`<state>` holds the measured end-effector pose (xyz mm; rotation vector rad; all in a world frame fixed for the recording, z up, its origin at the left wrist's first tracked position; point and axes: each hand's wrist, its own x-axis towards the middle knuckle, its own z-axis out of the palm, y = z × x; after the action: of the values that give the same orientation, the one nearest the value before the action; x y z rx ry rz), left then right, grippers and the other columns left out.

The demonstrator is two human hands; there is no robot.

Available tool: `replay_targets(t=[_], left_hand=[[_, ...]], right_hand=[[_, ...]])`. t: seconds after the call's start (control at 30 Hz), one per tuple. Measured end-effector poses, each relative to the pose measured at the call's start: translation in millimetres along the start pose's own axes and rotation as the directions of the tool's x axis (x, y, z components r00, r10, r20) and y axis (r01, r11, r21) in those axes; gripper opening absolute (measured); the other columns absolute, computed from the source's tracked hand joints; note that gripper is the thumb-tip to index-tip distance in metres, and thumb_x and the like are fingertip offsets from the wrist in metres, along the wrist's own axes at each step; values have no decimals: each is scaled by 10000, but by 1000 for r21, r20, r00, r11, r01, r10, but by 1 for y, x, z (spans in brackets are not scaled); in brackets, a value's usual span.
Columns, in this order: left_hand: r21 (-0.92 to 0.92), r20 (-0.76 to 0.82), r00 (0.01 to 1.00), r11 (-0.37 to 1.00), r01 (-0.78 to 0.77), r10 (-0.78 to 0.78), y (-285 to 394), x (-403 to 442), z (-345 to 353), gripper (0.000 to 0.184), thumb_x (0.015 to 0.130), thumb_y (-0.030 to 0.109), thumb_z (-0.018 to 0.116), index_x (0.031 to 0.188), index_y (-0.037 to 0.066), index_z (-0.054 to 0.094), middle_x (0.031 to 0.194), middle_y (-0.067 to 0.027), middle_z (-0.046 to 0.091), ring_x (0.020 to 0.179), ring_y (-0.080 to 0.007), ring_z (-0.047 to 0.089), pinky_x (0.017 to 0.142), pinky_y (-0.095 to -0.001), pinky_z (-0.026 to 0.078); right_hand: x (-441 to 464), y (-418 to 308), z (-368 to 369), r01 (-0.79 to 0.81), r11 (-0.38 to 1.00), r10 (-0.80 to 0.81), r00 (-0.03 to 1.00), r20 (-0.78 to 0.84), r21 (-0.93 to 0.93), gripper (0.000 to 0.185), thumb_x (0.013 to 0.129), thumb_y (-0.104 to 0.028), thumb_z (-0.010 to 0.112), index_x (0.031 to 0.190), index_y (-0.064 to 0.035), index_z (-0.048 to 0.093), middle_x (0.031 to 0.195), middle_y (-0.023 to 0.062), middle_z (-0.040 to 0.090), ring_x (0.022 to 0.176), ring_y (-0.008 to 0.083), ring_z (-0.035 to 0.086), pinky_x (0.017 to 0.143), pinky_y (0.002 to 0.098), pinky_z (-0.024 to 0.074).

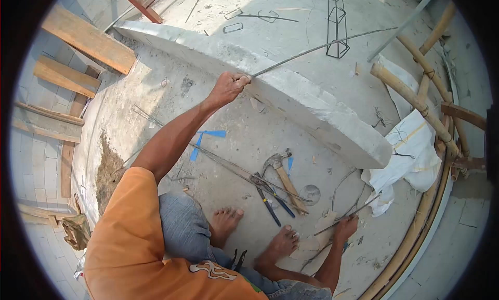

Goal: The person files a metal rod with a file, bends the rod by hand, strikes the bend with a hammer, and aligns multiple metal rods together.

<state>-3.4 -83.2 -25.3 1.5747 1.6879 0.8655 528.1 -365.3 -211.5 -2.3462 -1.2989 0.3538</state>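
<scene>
My left hand (228, 88) is closed around the end of a long thin metal rod (312, 50), just beside the low concrete beam. The rod slants over the beam to the upper right. At the lower right, my right hand (345, 227) is closed on a shorter thin rod (326, 228). Between my hands on the floor lie a claw hammer (291, 188) with a wooden handle and pincers (265, 188) with blue and yellow marked handles. Several long rods (223, 160) pass beneath the pincers. Blue strips (210, 134) lie left of them.
A concrete beam (306, 100) runs diagonally ahead. Behind it lie a wire-frame cage (337, 29) and bent wire loops (233, 27). White sacks (410, 154) and bamboo poles (410, 97) stand at the right. Wooden planks (88, 37) are at the upper left.
</scene>
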Motion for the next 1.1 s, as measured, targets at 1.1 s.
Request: replay_targets(t=[1.1], left_hand=[[-96, -223, 954, 979, 182, -199, 124, 25, -87, 295, 834, 269, 609, 903, -5, 695, 961, -194, 690, 933, -336, 667, 830, -417, 513]], right_hand=[[31, -381, -155, 325, 785, -443, 890, 112, 527, 241, 938, -114, 556, 1156, -11, 540, 727, -13, 469, 537, 38, 395, 433, 193, 301]])
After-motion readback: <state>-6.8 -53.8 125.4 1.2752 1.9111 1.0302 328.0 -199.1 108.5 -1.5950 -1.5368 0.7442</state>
